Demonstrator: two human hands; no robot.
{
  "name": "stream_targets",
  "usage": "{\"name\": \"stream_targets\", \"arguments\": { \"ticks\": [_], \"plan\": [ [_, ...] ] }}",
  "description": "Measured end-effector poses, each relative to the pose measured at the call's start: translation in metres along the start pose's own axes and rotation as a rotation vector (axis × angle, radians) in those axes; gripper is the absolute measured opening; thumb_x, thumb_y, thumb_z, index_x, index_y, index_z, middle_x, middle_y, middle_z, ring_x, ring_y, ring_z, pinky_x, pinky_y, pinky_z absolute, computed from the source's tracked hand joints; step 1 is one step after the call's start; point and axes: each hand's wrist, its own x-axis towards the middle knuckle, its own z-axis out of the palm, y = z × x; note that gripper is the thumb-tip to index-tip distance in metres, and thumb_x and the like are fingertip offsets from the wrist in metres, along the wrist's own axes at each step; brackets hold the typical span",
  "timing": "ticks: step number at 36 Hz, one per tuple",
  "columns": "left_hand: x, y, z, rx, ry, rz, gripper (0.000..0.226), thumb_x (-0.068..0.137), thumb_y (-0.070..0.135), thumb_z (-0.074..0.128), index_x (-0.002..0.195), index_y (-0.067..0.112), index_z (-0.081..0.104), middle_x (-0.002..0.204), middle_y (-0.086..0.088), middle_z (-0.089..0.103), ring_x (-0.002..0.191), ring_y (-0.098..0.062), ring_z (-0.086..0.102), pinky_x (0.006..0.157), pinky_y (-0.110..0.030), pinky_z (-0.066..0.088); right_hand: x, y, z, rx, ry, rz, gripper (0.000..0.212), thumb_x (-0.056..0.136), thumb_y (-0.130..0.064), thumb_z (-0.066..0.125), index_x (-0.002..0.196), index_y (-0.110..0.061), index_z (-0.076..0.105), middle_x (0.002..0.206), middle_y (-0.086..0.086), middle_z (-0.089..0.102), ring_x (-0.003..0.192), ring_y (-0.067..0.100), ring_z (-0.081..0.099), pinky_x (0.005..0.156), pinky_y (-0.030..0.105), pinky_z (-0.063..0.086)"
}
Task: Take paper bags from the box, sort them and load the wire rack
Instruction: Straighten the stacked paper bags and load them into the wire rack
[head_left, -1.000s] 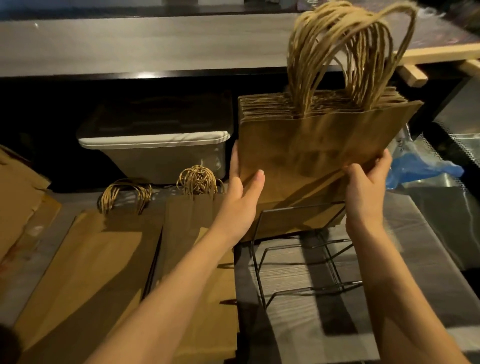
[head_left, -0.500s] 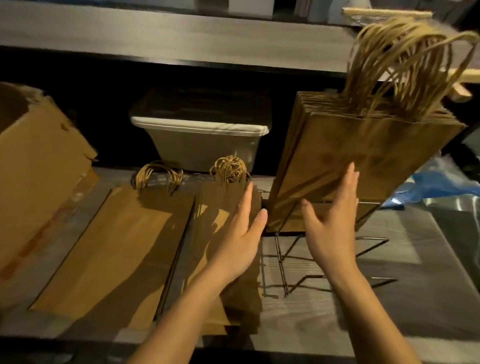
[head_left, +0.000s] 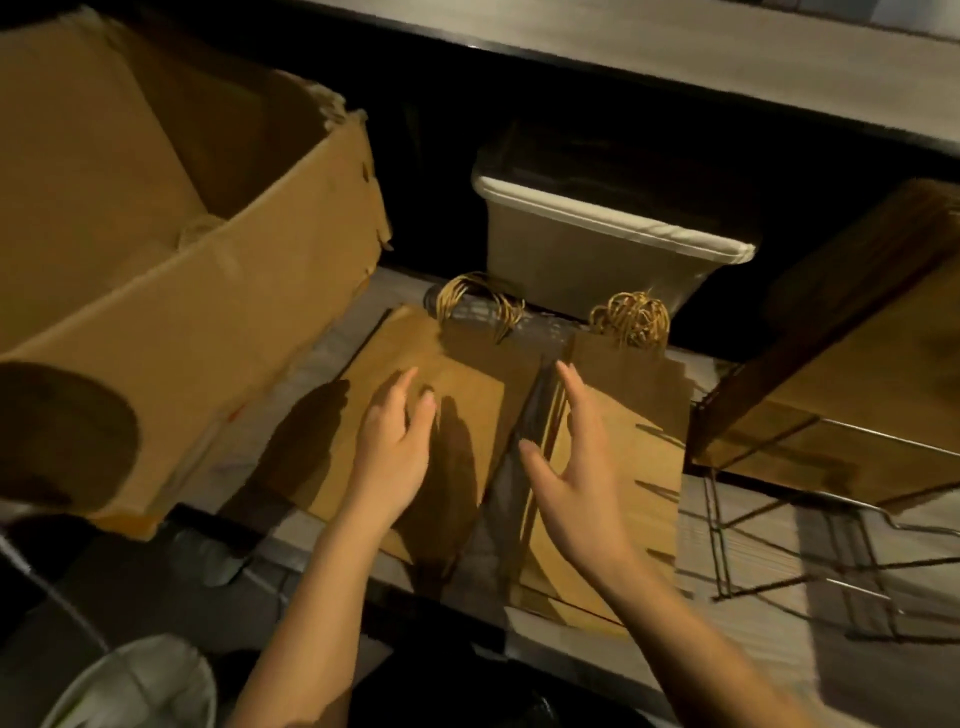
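Note:
Two flat stacks of brown paper bags with twisted handles lie side by side on the counter: a wide left stack (head_left: 457, 364) and a narrower right stack (head_left: 631, 415). My left hand (head_left: 395, 447) hovers open over the left stack, fingers relaxed. Above the gap between the stacks, my right hand (head_left: 571, 467) is open with the thumb spread and holds nothing. A thick bundle of bags (head_left: 852, 374) stands in the black wire rack (head_left: 727, 519) at the right. The open cardboard box (head_left: 171, 249) sits at the left.
A white-rimmed plastic bin (head_left: 602, 254) stands behind the stacks under a dark shelf. A wooden ledge (head_left: 727, 52) runs along the top. A pale round object (head_left: 140, 686) shows at the bottom left.
Both hands have let go of the bundle standing in the rack and moved left over the flat stacks. My view has swung left and down, bringing the cardboard box in.

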Motion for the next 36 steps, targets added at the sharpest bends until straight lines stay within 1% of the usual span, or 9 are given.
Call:
{"name": "stream_targets", "arguments": {
  "ticks": [4,7,13,18,22,25,30,32,36],
  "plan": [
    [0.005,-0.024,-0.031,0.027,0.044,-0.084,0.049,0.099,0.041,0.036,0.147,0.031,0.028,0.153,0.001,0.03,0.139,-0.02,0.028,0.112,-0.039,0.027,0.004,-0.002,0.028,0.102,-0.101,0.117,0.075,0.088,-0.01,0.062,0.146,-0.032,0.019,0.155,-0.01,0.024,0.142,0.003,0.019,0.119,0.028,0.019],
    [0.005,-0.038,-0.043,0.002,0.034,-0.183,0.05,0.1,0.038,0.038,0.148,0.032,0.025,0.153,0.004,0.027,0.14,-0.021,0.027,0.109,-0.038,0.028,0.003,-0.004,0.044,0.107,-0.184,0.196,0.08,0.088,-0.014,0.063,0.15,-0.027,0.014,0.156,-0.006,0.021,0.143,0.009,0.018,0.119,0.038,0.019],
    [0.011,-0.053,-0.054,0.071,-0.003,-0.275,0.054,0.1,0.039,0.038,0.149,0.034,0.019,0.154,0.004,0.027,0.137,-0.023,0.032,0.106,-0.038,0.032,-0.002,0.005,0.07,0.097,-0.283,0.353,0.086,0.086,-0.012,0.062,0.15,-0.028,0.007,0.159,-0.006,0.007,0.146,0.014,0.009,0.106,0.019,0.025],
    [0.016,-0.061,-0.057,0.136,-0.065,-0.271,0.057,0.098,0.042,0.039,0.15,0.035,0.017,0.154,0.002,0.027,0.137,-0.024,0.032,0.108,-0.04,0.031,-0.007,0.012,0.083,0.172,-0.262,0.489,0.089,0.082,-0.018,0.065,0.15,-0.03,0.009,0.158,-0.002,0.013,0.146,0.021,0.013,0.11,0.042,0.036],
    [0.02,-0.065,-0.062,0.211,-0.092,-0.234,0.058,0.097,0.044,0.041,0.149,0.035,0.018,0.157,0.003,0.019,0.142,-0.022,0.023,0.114,-0.045,0.026,-0.008,0.009,0.087,0.228,-0.222,0.55,0.106,0.056,-0.047,0.064,0.146,-0.043,0.008,0.156,-0.004,0.022,0.143,0.023,0.024,0.109,0.046,0.037],
    [0.023,-0.064,-0.065,0.247,-0.128,-0.215,0.057,0.097,0.044,0.042,0.149,0.033,0.02,0.158,0.005,0.016,0.142,-0.02,0.022,0.113,-0.041,0.026,-0.007,0.006,0.086,0.329,-0.2,0.583,0.113,0.049,-0.049,0.065,0.147,-0.041,0.009,0.151,-0.001,0.033,0.135,0.023,0.039,0.107,0.044,0.041],
    [0.021,-0.058,-0.065,0.221,-0.154,-0.265,0.06,0.098,0.044,0.039,0.15,0.034,0.012,0.153,-0.001,0.031,0.134,-0.026,0.037,0.104,-0.039,0.033,-0.01,-0.007,0.077,0.524,-0.019,0.515,0.082,0.087,-0.009,0.064,0.149,-0.028,0.014,0.139,-0.008,0.04,0.123,0.012,0.046,0.098,0.034,0.047],
    [0.02,-0.056,-0.064,0.213,-0.136,-0.282,0.06,0.098,0.046,0.038,0.15,0.035,0.011,0.151,-0.002,0.034,0.132,-0.028,0.04,0.102,-0.039,0.036,-0.011,-0.012,0.072,0.575,0.095,0.5,0.07,0.091,-0.006,0.058,0.146,-0.027,0.021,0.13,-0.01,0.039,0.109,0.005,0.049,0.083,0.02,0.048],
    [0.019,-0.056,-0.062,0.168,-0.091,-0.279,0.057,0.098,0.046,0.036,0.15,0.035,0.014,0.15,-0.002,0.035,0.133,-0.028,0.038,0.105,-0.042,0.033,-0.006,-0.013,0.065,0.738,0.138,0.534,0.059,0.091,-0.008,0.059,0.139,-0.029,0.032,0.129,-0.005,0.049,0.105,0.009,0.057,0.083,0.025,0.05]
  ]
}}
